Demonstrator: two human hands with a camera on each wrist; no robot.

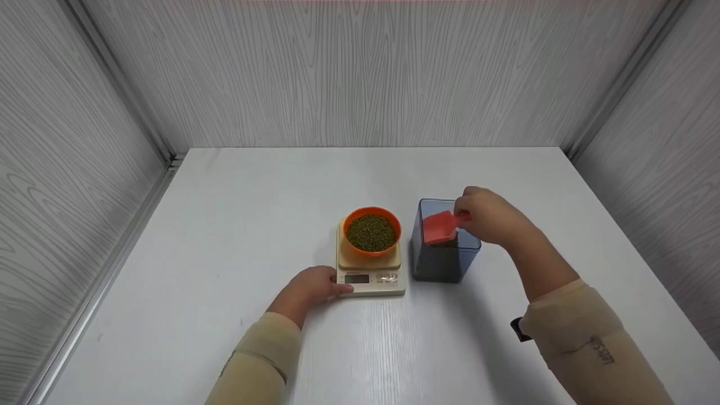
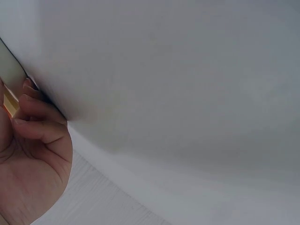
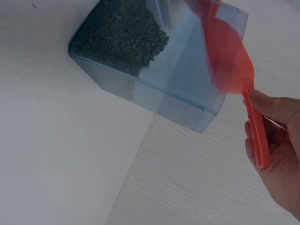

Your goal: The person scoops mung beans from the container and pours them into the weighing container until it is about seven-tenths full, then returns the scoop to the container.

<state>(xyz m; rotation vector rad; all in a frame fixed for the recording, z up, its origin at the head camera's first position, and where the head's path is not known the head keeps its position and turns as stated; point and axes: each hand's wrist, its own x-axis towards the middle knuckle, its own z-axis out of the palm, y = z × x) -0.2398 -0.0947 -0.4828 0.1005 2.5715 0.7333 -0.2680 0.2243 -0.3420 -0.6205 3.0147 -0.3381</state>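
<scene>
My left hand grips the lower left corner of a cream kitchen scale, thumb on top, the other fingers curled at its side in the left wrist view. On the scale's platform stands an orange bowl full of small green beans. My right hand pinches the handle of a red scoop. The scoop's head is tilted inside the mouth of a clear bluish container, just right of the scale. More green beans lie in that container, seen in the right wrist view.
Everything stands on a white table. A pale wood-grain panel rises along its back edge, with similar panels on the left and right. A dark piece juts from the right sleeve.
</scene>
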